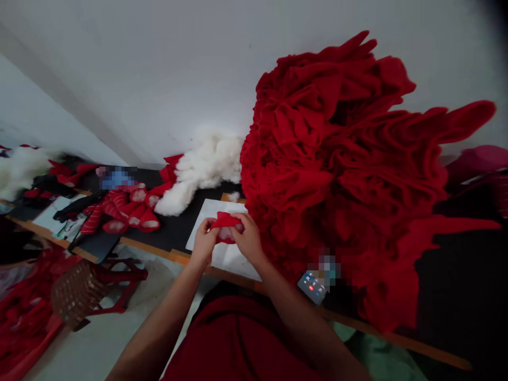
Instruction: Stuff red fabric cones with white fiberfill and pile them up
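Between my two hands is a small red fabric piece (pixel 227 219) with a pale whitish area showing at its middle. My left hand (pixel 205 243) grips its left edge, and the fingers of my right hand (pixel 247 235) close on its right side. What the pale area is, I cannot make out for certain. Both hands are above a white sheet (pixel 234 263) on the black table. White stuffing (pixel 210 164) is heaped behind and to the left of the hands. A huge pile of red fabric pieces (pixel 301 137) rises just to the right.
Stuffed red pieces with open white ends (pixel 137 214) lie at the left. A phone (pixel 313 287) with a lit screen lies near the table's front edge. Below left stand a brown woven stool (pixel 79 291) and a heap of red material (pixel 27 323). A wall runs behind.
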Demonstrator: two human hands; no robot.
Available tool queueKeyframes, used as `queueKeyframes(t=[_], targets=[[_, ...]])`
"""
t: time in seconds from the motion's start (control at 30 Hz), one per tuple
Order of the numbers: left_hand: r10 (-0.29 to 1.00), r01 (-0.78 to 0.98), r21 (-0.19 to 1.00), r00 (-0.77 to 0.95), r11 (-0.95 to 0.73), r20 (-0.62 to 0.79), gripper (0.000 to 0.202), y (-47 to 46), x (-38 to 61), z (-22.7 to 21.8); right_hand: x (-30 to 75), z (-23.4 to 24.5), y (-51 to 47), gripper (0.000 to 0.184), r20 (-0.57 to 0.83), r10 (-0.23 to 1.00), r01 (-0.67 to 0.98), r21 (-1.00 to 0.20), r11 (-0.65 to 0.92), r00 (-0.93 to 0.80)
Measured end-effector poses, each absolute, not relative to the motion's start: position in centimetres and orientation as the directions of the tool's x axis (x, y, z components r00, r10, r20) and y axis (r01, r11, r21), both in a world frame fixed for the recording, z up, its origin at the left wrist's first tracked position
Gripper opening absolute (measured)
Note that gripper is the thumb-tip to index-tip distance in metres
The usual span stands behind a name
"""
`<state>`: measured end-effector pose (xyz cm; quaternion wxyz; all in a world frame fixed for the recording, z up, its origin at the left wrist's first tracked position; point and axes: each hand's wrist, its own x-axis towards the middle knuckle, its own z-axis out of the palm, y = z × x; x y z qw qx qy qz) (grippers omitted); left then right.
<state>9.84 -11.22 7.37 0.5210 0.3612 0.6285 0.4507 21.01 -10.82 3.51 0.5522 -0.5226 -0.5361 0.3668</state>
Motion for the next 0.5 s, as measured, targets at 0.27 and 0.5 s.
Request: queueKeyframes(t=[0.27, 0.5], targets=[[0.998, 0.503, 0.864, -0.045, -0.015, 0.043, 0.014, -11.3, 9.0, 7.3, 20.7, 3.9, -10.8, 0.023, 0.184, 0.969, 0.072, -0.982, 0.174, 0.164], [0.985, 0.382, 0.918, -0.167, 0.103, -0.041, 0.009, -11.2, 8.8, 6.7, 20.6, 3.2, -11.1, 0.024, -0.032, 0.99, -0.147, -0.989, -0.012, 0.136]])
